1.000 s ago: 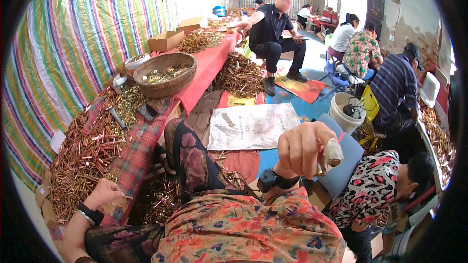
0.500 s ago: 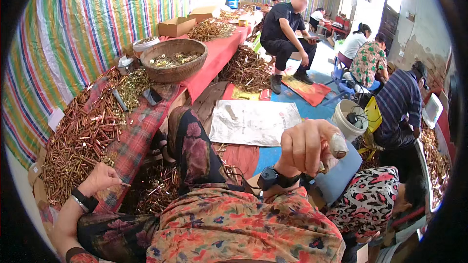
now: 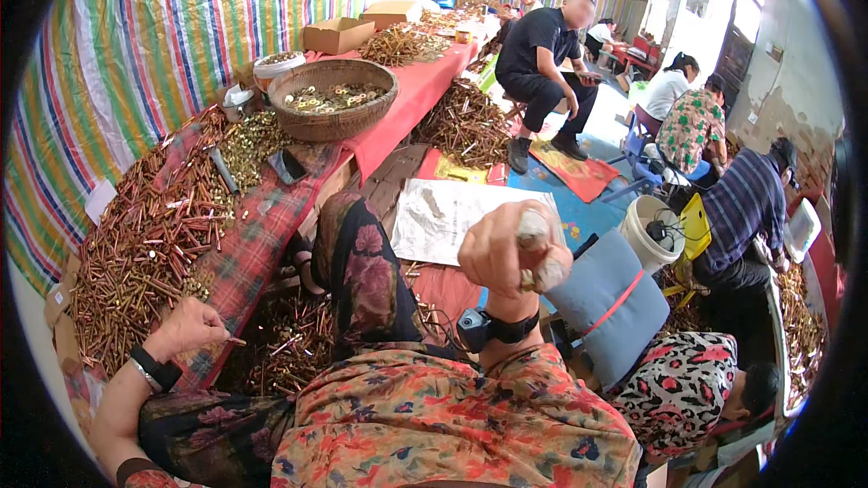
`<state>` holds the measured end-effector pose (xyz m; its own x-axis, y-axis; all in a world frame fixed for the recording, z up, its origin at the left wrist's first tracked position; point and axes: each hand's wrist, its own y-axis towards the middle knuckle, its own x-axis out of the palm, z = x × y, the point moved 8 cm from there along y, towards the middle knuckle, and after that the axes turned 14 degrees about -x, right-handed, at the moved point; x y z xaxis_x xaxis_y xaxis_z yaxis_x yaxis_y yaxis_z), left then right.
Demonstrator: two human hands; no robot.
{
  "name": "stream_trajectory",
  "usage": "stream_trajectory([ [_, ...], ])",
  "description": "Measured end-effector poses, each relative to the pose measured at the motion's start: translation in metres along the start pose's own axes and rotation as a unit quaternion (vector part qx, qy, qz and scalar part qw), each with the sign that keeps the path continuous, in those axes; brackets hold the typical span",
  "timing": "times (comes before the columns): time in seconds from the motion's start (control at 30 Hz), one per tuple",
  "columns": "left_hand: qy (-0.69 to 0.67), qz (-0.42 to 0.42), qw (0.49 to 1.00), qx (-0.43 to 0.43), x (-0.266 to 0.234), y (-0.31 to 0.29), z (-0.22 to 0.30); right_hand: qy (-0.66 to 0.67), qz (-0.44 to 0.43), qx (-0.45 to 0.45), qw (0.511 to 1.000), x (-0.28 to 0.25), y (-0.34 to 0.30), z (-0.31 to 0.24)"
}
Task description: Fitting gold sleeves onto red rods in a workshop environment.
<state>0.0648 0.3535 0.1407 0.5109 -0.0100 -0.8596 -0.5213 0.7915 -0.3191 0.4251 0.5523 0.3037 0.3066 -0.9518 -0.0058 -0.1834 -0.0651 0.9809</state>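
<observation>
**Head view: one bolt picked, a heap still waiting**

Head camera looks down over a lap in flowered cloth. The left hand (image 3: 185,330) reaches out to the edge of the sloping heap of long copper-coloured metal bolts (image 3: 136,244) that lies on the checked red cloth (image 3: 249,248), and its fingertips pinch what looks like a single thin bolt (image 3: 233,341) at the heap's lower rim. The right hand (image 3: 506,248) is raised in front of the chest, clenched around a small pale lumpy object (image 3: 542,253) with a bit of brassy metal showing under it; what it is I cannot tell.

Judging by how things lie, the sorting is far from over: the heap is large, and more bolts are scattered between the knees. Past the heap stands a round woven wicker basket (image 3: 333,117) with small yellowish metal pieces in it, partly filled. Other people sit working at the piles to the right.
</observation>
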Motion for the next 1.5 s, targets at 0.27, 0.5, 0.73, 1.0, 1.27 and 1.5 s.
stream_trajectory([
  [0.27, -0.003, -0.004, 0.999, -0.036, -0.004, -0.011, 0.008, 0.025, 0.100, 0.035, 0.994, -0.044, -0.021, 0.058],
  [0.5, -0.065, -0.060, 0.996, -0.030, 0.008, 0.002, 0.002, -0.008, 0.145, 0.145, 0.979, -0.060, -0.035, 0.108],
  [0.73, -0.078, -0.041, 0.996, 0.009, 0.011, 0.013, 0.000, -0.026, 0.178, 0.254, 0.950, -0.073, -0.037, 0.166],
  [1.0, -0.216, 0.060, 0.974, -0.041, -0.024, 0.020, -0.007, -0.048, 0.139, 0.371, 0.917, -0.082, -0.060, 0.270],
  [1.27, -0.462, 0.149, 0.862, -0.142, -0.057, 0.022, -0.043, -0.116, 0.158, 0.357, 0.913, -0.094, -0.064, 0.354],
  [1.5, -0.521, 0.167, 0.827, -0.126, -0.067, 0.036, -0.061, -0.188, 0.131, 0.349, 0.909, -0.085, -0.064, 0.395],
])
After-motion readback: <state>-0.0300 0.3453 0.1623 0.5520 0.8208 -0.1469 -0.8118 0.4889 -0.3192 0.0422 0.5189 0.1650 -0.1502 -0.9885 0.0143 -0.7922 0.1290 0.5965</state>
